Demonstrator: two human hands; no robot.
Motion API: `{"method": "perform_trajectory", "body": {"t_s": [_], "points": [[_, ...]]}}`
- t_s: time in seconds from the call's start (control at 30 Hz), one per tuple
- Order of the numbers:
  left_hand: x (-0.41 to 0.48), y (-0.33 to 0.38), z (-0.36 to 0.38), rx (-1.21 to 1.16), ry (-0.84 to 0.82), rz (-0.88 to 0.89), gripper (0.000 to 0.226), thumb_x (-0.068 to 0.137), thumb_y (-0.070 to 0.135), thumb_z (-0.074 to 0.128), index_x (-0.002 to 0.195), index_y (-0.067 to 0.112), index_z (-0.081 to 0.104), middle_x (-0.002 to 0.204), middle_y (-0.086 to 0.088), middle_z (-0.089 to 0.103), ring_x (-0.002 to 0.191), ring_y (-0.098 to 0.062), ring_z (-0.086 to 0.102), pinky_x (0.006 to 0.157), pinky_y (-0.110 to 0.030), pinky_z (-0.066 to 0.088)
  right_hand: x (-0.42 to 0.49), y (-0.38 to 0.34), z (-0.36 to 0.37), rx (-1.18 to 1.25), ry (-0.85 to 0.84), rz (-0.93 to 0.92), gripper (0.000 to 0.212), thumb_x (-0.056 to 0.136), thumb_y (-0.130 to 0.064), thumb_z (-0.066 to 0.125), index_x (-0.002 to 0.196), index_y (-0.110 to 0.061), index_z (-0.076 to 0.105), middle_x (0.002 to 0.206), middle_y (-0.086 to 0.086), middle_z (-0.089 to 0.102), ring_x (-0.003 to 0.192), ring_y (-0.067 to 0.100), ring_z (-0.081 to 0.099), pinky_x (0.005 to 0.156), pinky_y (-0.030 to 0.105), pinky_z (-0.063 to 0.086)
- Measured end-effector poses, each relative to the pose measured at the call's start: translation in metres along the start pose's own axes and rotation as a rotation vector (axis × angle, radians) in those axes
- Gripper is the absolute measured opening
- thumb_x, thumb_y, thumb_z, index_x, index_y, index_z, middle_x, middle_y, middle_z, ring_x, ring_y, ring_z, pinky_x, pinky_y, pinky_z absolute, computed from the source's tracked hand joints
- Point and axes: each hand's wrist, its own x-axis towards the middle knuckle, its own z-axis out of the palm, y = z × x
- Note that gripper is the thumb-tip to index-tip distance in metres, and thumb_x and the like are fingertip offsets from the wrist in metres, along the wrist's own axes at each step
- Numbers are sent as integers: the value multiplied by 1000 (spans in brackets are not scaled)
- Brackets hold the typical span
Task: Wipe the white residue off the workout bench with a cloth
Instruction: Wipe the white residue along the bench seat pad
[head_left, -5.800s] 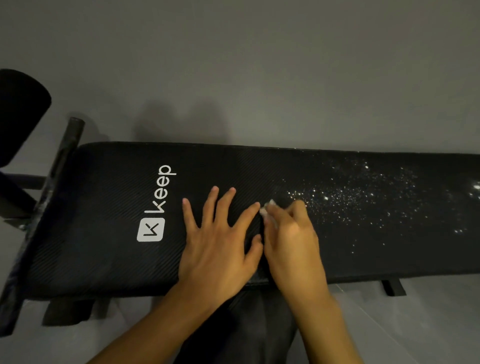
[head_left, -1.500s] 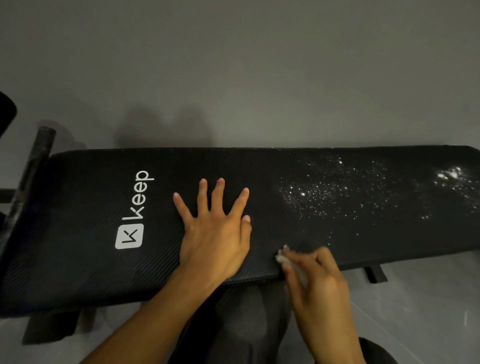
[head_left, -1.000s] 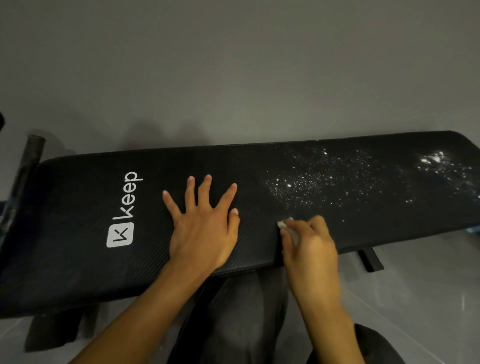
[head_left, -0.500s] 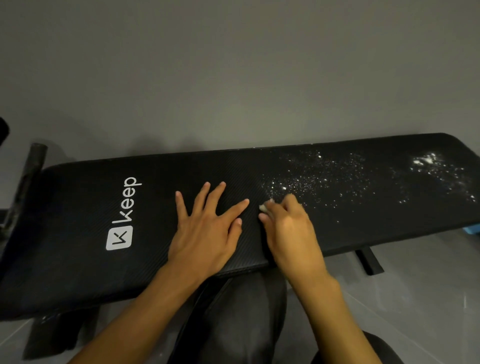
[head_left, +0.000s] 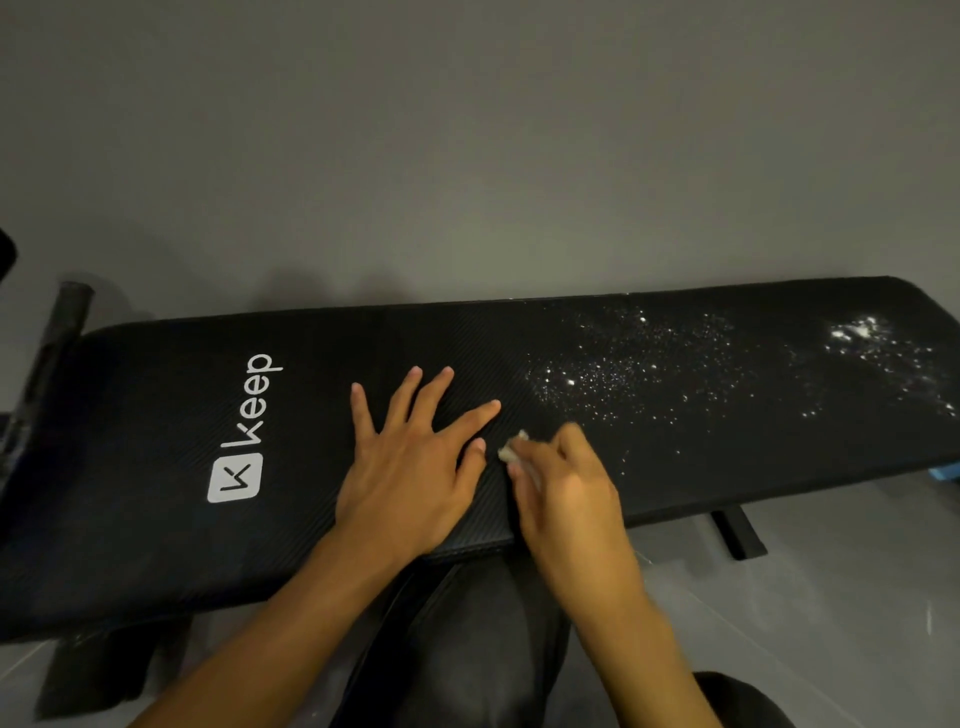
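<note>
Two bare hands on a long black workout bench (head_left: 156, 441), seen from above, stretched from lower left to upper right along a grey wall (head_left: 467, 130).

At the far left, a black bar (head_left: 60, 332), slanted, just off the bench's end. Next, printed in white on the pad, a square logo (head_left: 235, 478) with the word "keep" beside it, lettering turned sideways.

Right of that, the left hand (head_left: 410, 467): laid flat, palm down on the pad, fingers straight and spread, thumb angled toward the right, nothing held. Below it, between the two forearms, dark trousers (head_left: 467, 649) under the bench's front edge.

Just beside the left thumb, with a narrow strip of pad between, a small white cloth (head_left: 513, 448), bunched up, pinched in the curled fingertips of the right hand (head_left: 569, 499) and pressed to the pad toward the front edge. Only a corner of it visible past the fingers. Right hand blurred, so exact finger placement hard to tell.

Farther right and toward the wall, white residue (head_left: 623, 374): fine specks scattered across the pad, starting just beyond the cloth and thinning toward the front edge. Farther still, near the bench's right end, a denser white patch (head_left: 862, 332) with more specks trailing below it.

Beneath the front edge, a black bench foot (head_left: 737, 532) on the pale tiled floor (head_left: 831, 623). At the right border, a sliver of something blue (head_left: 950, 474), too little of it in view to identify.
</note>
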Motion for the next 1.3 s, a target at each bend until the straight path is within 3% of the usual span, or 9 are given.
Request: {"method": "perform_trajectory", "body": {"t_s": [0.17,0.3,0.57,0.7,0.83,0.97,1.07,1.2,1.3], "points": [[-1,2,1,-4,23,-15,56,96,57,17,151,54,30,169,-1,19,157,-25,6,119,-71,-2,0,5,-6,-5,7,52,20,94,-21,64,111,-11,69,93,3,51,72,27,60,63,39,54],[-1,1,1,-5,32,-19,56,96,57,21,151,52,31,168,-2,21,157,-26,8,118,-72,-1,55,13,9,-51,37,206,34,98,-24,58,127,-6,58,117,12,53,97,32,61,84,40,49],[1,0,3,-8,51,-25,54,97,56,27,150,52,33,167,-2,25,156,-26,11,119,-72,2,13,3,5,-80,11,62,25,98,-19,58,117,-7,68,93,3,47,72,26,57,64,43,54],[1,1,2,-13,52,-28,53,97,55,30,149,52,36,166,-2,27,156,-26,14,119,-71,2,66,17,22,-139,68,105,20,96,-14,59,109,-3,70,98,14,53,78,35,59,72,50,54],[1,1,1,-14,52,-22,52,98,54,32,149,51,37,165,-3,28,156,-26,14,119,-72,3,77,8,28,-211,21,69,24,98,-16,54,114,-4,68,102,14,54,85,34,56,76,51,51],[2,0,1,-31,52,-26,53,97,55,31,149,51,36,166,-3,27,156,-26,13,119,-71,2,27,-4,12,-183,0,23,29,96,-17,57,122,-9,66,98,8,51,80,29,56,72,45,51],[2,1,-1,-34,53,-29,53,96,55,31,148,51,39,165,-2,28,156,-26,14,119,-71,3,38,5,14,-151,41,52,22,94,-12,61,113,-6,70,93,11,51,73,34,57,66,46,53],[1,2,-2,-44,47,-30,52,96,53,33,147,50,42,164,-3,32,155,-27,17,119,-71,5,92,15,31,-186,48,149,21,98,-14,57,107,-1,71,99,17,52,78,37,57,76,51,52],[1,1,-2,-49,49,-31,52,96,53,33,147,50,42,164,-3,32,155,-27,17,119,-71,5,89,6,34,-178,33,131,24,98,-12,54,115,-2,68,104,15,52,86,36,59,80,51,52]]}}
